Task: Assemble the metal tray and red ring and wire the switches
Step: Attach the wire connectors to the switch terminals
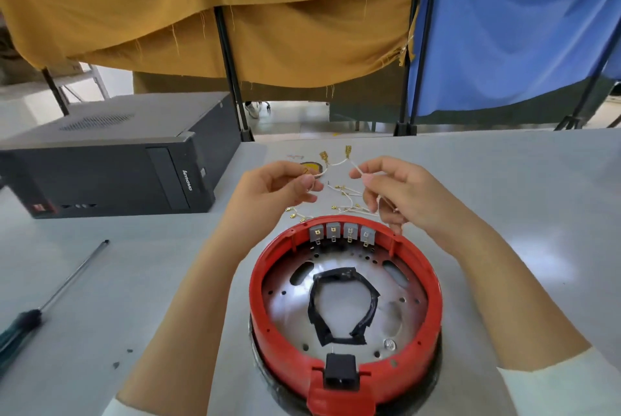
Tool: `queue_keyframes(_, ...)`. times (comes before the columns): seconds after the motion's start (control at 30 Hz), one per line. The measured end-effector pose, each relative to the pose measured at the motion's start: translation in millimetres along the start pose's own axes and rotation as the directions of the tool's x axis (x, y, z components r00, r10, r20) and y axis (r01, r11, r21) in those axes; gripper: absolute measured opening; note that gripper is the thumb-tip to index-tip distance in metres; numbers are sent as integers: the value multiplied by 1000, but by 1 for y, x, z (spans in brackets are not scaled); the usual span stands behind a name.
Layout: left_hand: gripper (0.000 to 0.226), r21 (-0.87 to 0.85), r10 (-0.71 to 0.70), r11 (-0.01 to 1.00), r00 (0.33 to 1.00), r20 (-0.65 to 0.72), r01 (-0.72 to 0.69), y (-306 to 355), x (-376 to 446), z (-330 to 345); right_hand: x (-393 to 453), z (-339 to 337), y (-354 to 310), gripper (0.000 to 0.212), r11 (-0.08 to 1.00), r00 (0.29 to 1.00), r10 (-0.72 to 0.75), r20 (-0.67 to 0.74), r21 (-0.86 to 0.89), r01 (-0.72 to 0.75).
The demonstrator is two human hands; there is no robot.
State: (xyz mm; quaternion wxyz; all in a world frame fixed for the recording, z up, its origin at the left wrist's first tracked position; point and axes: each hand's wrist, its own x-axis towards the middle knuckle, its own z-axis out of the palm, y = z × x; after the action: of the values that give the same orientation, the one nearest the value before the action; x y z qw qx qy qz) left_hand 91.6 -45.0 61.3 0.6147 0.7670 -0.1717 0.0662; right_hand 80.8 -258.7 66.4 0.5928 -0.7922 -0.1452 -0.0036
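Nearest, black socket (pixel 340 371) clipped into the near rim of the red ring (pixel 268 331). Ring already seated on the metal tray (pixel 396 311), on the grey table (pixel 504 197); black taped loop (pixel 342 304) lying in the tray's middle. So ring and tray judged joined, though no screws readable from here. Further back, four grey switches (pixel 342 233) set side by side in the ring's far wall, brass tabs bare, no wire on any. Wiring therefore all still to do. Just beyond, loose white wires (pixel 347 201) with brass clips scattered on the table. Above them, left hand (pixel 279 185) pinching one end of a wire (pixel 339 163), right hand (pixel 400 190) pinching the other strand, two brass clips raised between. Screwdriver (pixel 50 301) lying untouched far left; black computer case (pixel 111 160) behind.
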Motion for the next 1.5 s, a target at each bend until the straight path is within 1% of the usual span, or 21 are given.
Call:
queue_keyframes(0.07, 7, 56, -3, 998, 1000, 11, 2, 3, -10, -2, -9, 8, -3, 18, 990, 999, -25, -41, -142, 19)
queue_keyframes(0.23, 7, 159, 14, 987, 997, 72, -25, 8, -27, 1, -22, 19, -6, 11, 992, 970, -112, -214, -77, 98)
queue_keyframes(0.33, 29, 247, 12, 968, 993, 118, -41, 6, -31, 4, -26, 19, -3, 14, 996, 964, -47, -262, -90, 24)
queue_keyframes(0.4, 45, 377, -22, 926, 994, 106, -20, -6, -26, 8, -28, 18, -1, 18, 994, 963, 68, -259, -66, -88)
queue_keyframes(0.43, 46, 485, -50, 875, 994, 98, -4, -14, -23, 9, -29, 17, -1, 19, 987, 960, 132, -245, -57, -150)
queue_keyframes(0.5, 39, 703, -135, 711, 983, 121, 11, -30, -20, 13, -32, 17, 1, 19, 958, 953, 241, -182, -111, -264)
queue_keyframes(0.57, 43, 789, -188, 614, 973, 131, 12, -40, -22, 16, -33, 20, 3, 20, 913, 939, 332, -87, -221, -343)
queue_keyframes(0.63, 45, 825, -150, 564, 986, 66, 31, -40, -25, 16, -32, 27, 8, 20, 859, 912, 411, -3, -335, -388)
queue_keyframes(0.77, 45, 936, -107, 351, 994, 34, 5, -25, -39, 24, -26, 41, 14, 17, 710, 899, 438, 2, -615, -344)
queue_keyframes(0.87, 33, 963, -142, 264, 990, -18, 55, -13, -54, 30, -20, 47, 14, 16, 671, 905, 424, 33, -683, -289)
queue_keyframes(0.97, 18, 992, -194, 108, 980, -39, 61, -4, -65, 32, -18, 48, 14, 25, 598, 905, 426, 12, -754, -272)
queue_keyframes(1.0, 10, 997, -202, 56, 979, -40, 52, -1, -66, 31, -19, 47, 14, 29, 594, 907, 422, 5, -758, -272)
queue_keyframes(1.03, 3, 998, -207, 38, 977, -40, 49, 4, -66, 30, -20, 47, 15, 32, 601, 909, 416, 2, -751, -273)
queue_keyframes(1.07, 10, 998, -198, 47, 979, -41, 52, 7, -62, 29, -21, 47, 15, 34, 601, 910, 414, 8, -753, -266)
queue_keyframes(1.1, 17, 995, -206, 94, 978, -24, 44, 9, -57, 27, -22, 47, 17, 32, 593, 908, 419, 16, -762, -260)
queue_keyframes(1.13, 27, 980, -222, 193, 975, 4, 40, 9, -48, 25, -23, 47, 18, 28, 595, 905, 425, 16, -758, -266)
queue_keyframes(1.2, 44, 878, -263, 477, 957, 119, 22, 4, -31, 27, -27, 47, 23, 25, 630, 904, 427, 6, -720, -293)
queue_keyframes(1.23, 46, 791, -270, 611, 946, 181, 24, 0, -25, 30, -28, 46, 26, 26, 644, 907, 421, 4, -705, -296)
queue_keyframes(1.27, 44, 711, -279, 703, 933, 226, 38, -6, -21, 35, -29, 45, 29, 27, 656, 913, 409, -4, -694, -296)
queue_keyframes(1.33, 36, 645, -280, 762, 926, 255, 52, -21, -17, 43, -30, 43, 35, 30, 665, 925, 380, -28, -687, -294)
queue_keyframes(1.5, 31, 613, -213, 789, 955, 204, 45, -42, -15, 46, -29, 40, 48, 30, 694, 941, 336, -40, -665, -276)
